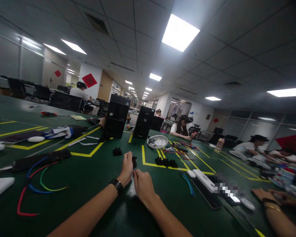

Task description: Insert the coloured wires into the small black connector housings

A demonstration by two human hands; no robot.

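Note:
Over the green tabletop [123,210], my left hand [127,169], with a watch on its wrist, is closed round a small black plastic part [134,162]. Just below that part my right hand [143,185] makes a pinch, its fingertips touching or nearly touching the part. Whatever thin thing sits in the pinch is too small to make out. A similar black part [117,151] lies beyond my left hand. More black parts [166,162] form a row to the right, beside a yellow tape line. Short blue and green wires [187,183] rest right of my right hand.
Two black computer cases [117,117] stand at the back, near a white round basket [157,141] and a heap of coloured wires [180,149]. Loose wires [43,176] lie left. A white power bank [204,180] and another person's hand [263,195] are at right.

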